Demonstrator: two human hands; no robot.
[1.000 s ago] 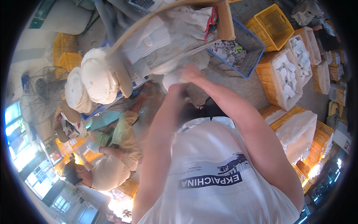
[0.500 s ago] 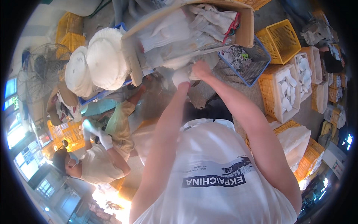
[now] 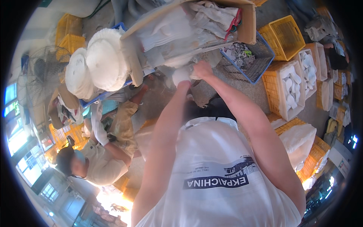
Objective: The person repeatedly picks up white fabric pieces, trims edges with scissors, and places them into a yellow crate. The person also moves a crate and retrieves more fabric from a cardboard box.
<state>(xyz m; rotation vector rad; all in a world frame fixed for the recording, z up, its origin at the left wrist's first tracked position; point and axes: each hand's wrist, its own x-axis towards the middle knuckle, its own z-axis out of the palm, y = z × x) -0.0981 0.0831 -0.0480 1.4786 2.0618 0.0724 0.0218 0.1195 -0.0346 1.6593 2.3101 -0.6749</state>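
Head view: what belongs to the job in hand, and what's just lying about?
Likely in use: white fabric glove on left hand; bare right hand; perhaps brown cardboard box of red-cuffed gloves, nearby.

Likely lying about: blue rectangular plastic basket; yellow plastic crate; stacked white round discs.

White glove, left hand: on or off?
On: the white glove covers the left hand, its reddish cuff at the wrist; the right hand is bare.

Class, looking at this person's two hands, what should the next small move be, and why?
Probably the right hand should smooth the white glove over the left hand: the glove is on that hand, while the right hand looks bare and is close beside it. Whether they touch is hard to tell.
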